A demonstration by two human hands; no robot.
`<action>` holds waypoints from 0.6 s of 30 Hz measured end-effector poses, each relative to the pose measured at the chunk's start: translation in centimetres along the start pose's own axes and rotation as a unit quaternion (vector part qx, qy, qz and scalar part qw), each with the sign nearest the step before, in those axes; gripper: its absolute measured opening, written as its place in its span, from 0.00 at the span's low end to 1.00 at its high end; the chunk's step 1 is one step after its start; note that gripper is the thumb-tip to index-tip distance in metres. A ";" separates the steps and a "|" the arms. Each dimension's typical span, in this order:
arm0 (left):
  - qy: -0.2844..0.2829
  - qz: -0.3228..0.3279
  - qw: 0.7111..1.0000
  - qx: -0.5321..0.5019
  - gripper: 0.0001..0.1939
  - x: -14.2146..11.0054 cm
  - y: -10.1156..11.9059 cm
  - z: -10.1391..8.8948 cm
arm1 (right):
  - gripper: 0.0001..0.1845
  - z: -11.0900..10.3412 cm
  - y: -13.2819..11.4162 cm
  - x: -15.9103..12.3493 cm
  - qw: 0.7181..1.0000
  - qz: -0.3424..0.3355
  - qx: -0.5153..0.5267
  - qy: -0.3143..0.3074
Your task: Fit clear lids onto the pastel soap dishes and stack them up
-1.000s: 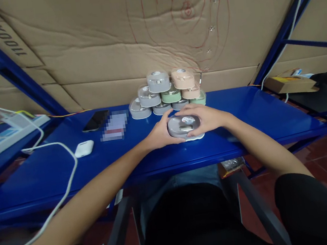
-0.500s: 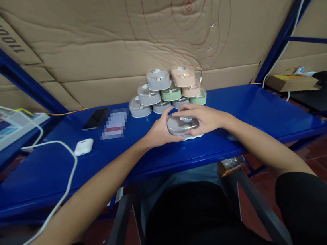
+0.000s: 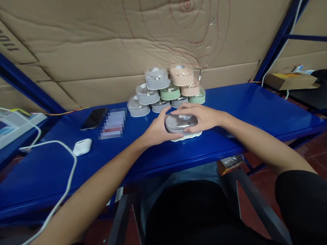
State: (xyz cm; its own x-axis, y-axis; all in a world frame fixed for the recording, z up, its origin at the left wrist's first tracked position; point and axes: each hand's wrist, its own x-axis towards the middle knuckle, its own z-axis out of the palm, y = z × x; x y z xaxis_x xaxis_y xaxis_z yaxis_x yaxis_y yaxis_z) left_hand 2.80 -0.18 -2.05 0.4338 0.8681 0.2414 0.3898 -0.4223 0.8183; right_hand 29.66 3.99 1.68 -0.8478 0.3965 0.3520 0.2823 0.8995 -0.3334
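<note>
A dark grey oval box with a clear lid (image 3: 178, 123) is between my hands at the front of the blue table. My left hand (image 3: 157, 130) grips its left side, thumb along the near edge. My right hand (image 3: 206, 117) is wrapped round the right side, with fingers over the far edge of the lid. Under the box a white scalloped edge (image 3: 188, 137) shows; what it belongs to is partly hidden. Just behind stands a stack of similar boxes, with a grey box (image 3: 157, 80) and a peach box (image 3: 182, 76) on top and a green box (image 3: 170, 92) lower down.
Left on the table (image 3: 119, 156) lie a black phone (image 3: 93, 119), a blurred-out flat item (image 3: 113, 123) and a white earbud case (image 3: 83, 147). A white cable (image 3: 70, 171) runs across the left side. Cardboard (image 3: 96, 47) closes off the back; an open carton (image 3: 292, 80) sits at right.
Both hands stay on the dark grey box, which has tilted slightly, and more of the white edge shows under it than half a second ago. The camera view has shifted a little.
</note>
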 end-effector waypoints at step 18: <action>-0.033 0.034 0.988 0.146 0.72 -0.7 0.3 -0.5 | 0.45 0.1 -1.0 -0.2 1.000 -0.002 -0.025 -0.006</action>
State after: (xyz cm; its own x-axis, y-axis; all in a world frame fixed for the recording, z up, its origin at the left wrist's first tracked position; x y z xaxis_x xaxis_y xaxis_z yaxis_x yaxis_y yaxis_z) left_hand 2.18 -0.79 -1.69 0.5142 0.8209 0.2483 0.5719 -0.5439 0.6141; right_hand 29.49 2.98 1.84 -0.8540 0.3914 0.3428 0.3012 0.9091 -0.2877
